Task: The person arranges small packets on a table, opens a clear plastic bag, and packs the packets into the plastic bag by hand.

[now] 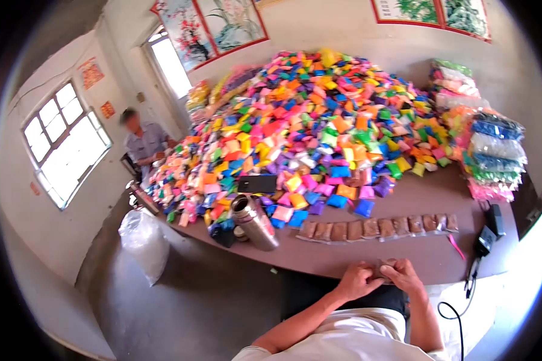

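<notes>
Both hands meet at the table's front edge, close to my body. My left hand (358, 280) is closed, its fingers pinching one side of a small brown packet (386, 263). On the packet's other side, my right hand (403, 275) grips with thumb and fingers. Much of the packet is hidden by the fingers. Just beyond the hands lies a row of several flat brown packets (370, 228) in clear wrapping, side by side. Behind that row rises a large heap of small packets (307, 126) in many colours.
A steel thermos (256, 224) and a black phone (258, 184) are left of the row. Black power adapters (485, 240) with cables and a pink strip (456, 246) lie right. Stacked bags (497, 153) stand at the table's right. A person (144, 141) sits far left, near a plastic sack (144, 240).
</notes>
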A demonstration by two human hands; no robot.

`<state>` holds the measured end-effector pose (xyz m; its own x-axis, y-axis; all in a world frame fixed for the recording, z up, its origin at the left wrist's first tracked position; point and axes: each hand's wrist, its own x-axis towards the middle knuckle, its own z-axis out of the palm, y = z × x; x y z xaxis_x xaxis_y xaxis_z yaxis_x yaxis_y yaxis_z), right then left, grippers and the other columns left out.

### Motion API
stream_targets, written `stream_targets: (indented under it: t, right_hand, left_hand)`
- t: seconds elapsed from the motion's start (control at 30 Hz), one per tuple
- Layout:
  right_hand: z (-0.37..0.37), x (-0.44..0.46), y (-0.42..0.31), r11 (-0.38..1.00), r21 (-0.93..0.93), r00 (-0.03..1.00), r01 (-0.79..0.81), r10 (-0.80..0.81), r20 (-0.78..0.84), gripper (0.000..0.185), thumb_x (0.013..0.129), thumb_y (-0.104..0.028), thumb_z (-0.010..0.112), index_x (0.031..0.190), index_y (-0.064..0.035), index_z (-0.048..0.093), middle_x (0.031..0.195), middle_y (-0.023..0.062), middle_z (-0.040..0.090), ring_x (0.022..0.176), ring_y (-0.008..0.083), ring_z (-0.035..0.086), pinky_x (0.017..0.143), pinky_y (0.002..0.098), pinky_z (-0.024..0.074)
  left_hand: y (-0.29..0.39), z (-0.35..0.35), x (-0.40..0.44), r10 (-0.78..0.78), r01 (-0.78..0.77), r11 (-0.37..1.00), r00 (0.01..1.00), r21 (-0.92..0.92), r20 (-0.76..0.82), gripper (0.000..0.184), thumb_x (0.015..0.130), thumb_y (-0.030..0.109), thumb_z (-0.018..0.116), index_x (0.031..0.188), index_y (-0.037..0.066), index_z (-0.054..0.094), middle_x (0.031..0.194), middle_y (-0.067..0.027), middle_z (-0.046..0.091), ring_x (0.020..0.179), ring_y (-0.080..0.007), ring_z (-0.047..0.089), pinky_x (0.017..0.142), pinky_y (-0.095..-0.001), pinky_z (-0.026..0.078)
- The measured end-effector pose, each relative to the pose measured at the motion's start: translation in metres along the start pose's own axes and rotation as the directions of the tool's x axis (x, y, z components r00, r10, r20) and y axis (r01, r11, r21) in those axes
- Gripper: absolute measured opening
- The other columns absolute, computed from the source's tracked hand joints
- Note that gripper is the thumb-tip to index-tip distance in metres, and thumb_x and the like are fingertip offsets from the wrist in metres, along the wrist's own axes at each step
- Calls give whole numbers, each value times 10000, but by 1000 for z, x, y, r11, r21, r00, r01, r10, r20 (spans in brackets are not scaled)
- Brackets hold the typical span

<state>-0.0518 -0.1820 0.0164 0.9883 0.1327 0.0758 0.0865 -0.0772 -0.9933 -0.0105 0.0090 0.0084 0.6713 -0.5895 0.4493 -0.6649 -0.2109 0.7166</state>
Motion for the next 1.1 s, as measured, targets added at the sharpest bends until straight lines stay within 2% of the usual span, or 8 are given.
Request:
stream_targets:
  t: [0.17, 0.23, 0.5, 0.67, 0.73, 0.93, 1.03, 1.1]
  right_hand:
    - [5, 1, -12, 994, 106, 999, 24, -27, 28, 264, 928, -230, 679, 773, -19, 639, 697, -58, 533, 646, 54, 461, 527, 237, 375]
    - [7, 5, -5, 976, 179, 984, 126, -146, 102, 288, 944, -248, 655, 817, 10, 643, 704, -29, 546, 647, 66, 466, 544, 251, 404]
    - [-3, 5, 6, 991, 100, 983, 87, -102, 153, 257, 955, -224, 638, 846, 10, 642, 733, -3, 600, 658, 86, 508, 575, 253, 438]
    - [3, 5, 3, 983, 126, 983, 131, -145, 113, 296, 963, -229, 626, 797, 15, 614, 672, -7, 548, 631, 85, 473, 553, 264, 419]
    - [2, 5, -2, 979, 31, 973, 202, -204, 103, 297, 965, -224, 621, 783, 10, 599, 654, -5, 536, 621, 84, 467, 539, 270, 415]
    - [-2, 2, 6, 981, -136, 990, 135, -129, 56, 213, 950, -154, 614, 809, 5, 604, 681, -13, 542, 625, 76, 462, 544, 261, 409]
    - [6, 2, -16, 990, 53, 989, 131, -135, 64, 177, 939, -128, 605, 822, 5, 612, 697, -29, 544, 636, 68, 467, 546, 252, 404]
    - [8, 4, -10, 991, 68, 990, 114, -120, 79, 115, 917, -92, 625, 853, 3, 626, 712, -31, 554, 655, 67, 487, 562, 244, 421]
  left_hand:
    - [4, -1, 5, 116, -117, 993, 991, -20, -67, 215, 802, 225, 732, 764, 20, 680, 735, -111, 644, 719, -303, 610, 689, -427, 469]
    - [11, -8, 5, 95, -95, 995, 994, 6, -44, 211, 808, 224, 728, 763, 24, 679, 738, -107, 641, 745, -303, 609, 712, -432, 465]
    - [6, -3, 5, 123, -123, 992, 992, -1, -42, 235, 822, 250, 722, 746, 33, 678, 750, -101, 638, 792, -306, 601, 765, -427, 453]
    - [8, -4, 0, 52, -57, 987, 998, 153, 42, 227, 824, 260, 715, 771, 40, 708, 814, -100, 680, 855, -309, 624, 800, -442, 471]
    - [3, -2, -2, 67, -69, 988, 998, 137, 15, 242, 829, 267, 715, 756, 37, 696, 792, -98, 668, 830, -306, 615, 801, -444, 457]
    - [4, -1, -1, 61, -59, 993, 998, 103, -20, 255, 821, 265, 727, 739, 29, 676, 796, -105, 658, 813, -307, 602, 807, -439, 444]
    - [7, -3, -1, 50, -47, 992, 998, 120, -28, 213, 803, 229, 740, 784, 26, 682, 854, -112, 667, 841, -308, 607, 817, -429, 453]
    - [6, 0, 1, 118, -114, 992, 988, 52, -99, 211, 800, 232, 743, 801, 29, 687, 863, -120, 666, 859, -312, 613, 829, -423, 452]
